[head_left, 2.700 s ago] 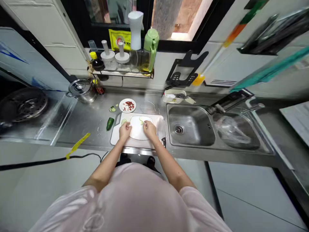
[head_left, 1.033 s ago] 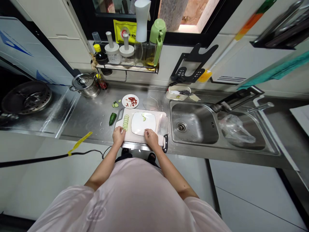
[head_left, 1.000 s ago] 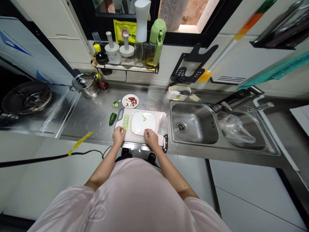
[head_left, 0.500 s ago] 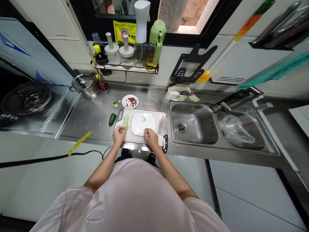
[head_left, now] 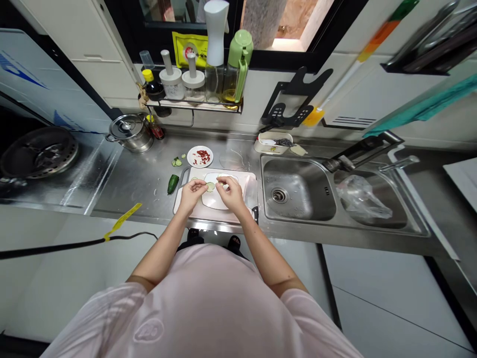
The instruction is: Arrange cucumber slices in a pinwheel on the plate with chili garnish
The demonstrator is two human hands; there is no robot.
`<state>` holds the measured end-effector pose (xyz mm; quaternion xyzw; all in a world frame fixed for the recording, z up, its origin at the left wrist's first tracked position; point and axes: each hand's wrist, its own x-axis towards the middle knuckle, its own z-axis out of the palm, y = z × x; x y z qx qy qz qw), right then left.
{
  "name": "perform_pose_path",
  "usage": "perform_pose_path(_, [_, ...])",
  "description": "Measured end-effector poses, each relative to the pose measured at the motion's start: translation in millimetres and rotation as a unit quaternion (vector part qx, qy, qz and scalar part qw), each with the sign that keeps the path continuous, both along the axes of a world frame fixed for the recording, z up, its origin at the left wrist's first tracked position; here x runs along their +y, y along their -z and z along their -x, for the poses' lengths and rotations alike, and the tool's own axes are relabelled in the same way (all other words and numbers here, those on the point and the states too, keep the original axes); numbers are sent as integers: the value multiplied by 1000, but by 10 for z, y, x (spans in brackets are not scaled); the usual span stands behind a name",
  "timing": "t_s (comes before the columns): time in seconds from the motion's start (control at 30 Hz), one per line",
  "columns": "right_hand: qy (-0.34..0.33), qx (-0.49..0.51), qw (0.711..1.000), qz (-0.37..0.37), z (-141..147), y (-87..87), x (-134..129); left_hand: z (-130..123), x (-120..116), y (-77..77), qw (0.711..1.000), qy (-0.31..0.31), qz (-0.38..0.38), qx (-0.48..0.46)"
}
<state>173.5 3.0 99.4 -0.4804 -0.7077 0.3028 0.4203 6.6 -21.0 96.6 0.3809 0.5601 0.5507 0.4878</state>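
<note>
since half a second ago, left bare hand (head_left: 193, 195) shifts inward and right bare hand (head_left: 231, 193) lifts from the near edge of a white, rounded-square plate (head_left: 214, 201). left thumb and fingertips pinch a thin, round, pale-green cucumber slice (head_left: 210, 187), darker-rimmed, over the plate's left part; plate sits on a pale pinkish rectangular cutting board (head_left: 208, 215). right thumb and forefinger near the slice; cannot tell whether they meet. glossy dark-green cucumber piece (head_left: 173, 184) lies left of board on grey steel counter (head_left: 141, 184).

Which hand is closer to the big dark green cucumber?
The left hand. It is just right of the cucumber; the right hand is farther right, past the left one.
</note>
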Motion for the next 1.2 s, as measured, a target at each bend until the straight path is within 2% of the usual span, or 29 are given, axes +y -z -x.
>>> perform_pose_path(0.1, [-26,6,1000,-16,27,-87,13,-37,12,-81,1000,17,-16,-2])
perform_pose_path(0.23, [-36,-3,999,-14,53,-115,9,-62,9,-124,999,28,-25,6])
perform_pose_path(0.4, [-49,-12,999,-9,60,-69,16,-88,1,-122,999,38,-23,21])
perform_pose_path(0.5, [-46,2,999,-3,48,-71,24,-93,-11,-89,1000,11,-6,23])
perform_pose_path(0.6, [-34,30,999,-1,26,-107,38,-95,-40,-78,994,13,86,-61])
perform_pose_path(0.7, [-32,49,998,-6,5,-142,55,-115,-57,-122,959,87,188,-195])
perform_pose_path(0.8, [-36,52,998,5,-8,-157,64,-150,-25,-199,926,130,232,-269])
perform_pose_path(0.93, [-53,62,997,12,-21,-170,63,-174,59,-274,910,147,235,-309])
perform_pose_path(1.2, [-81,71,994,-7,-56,-193,72,-144,130,-295,934,118,180,-286])
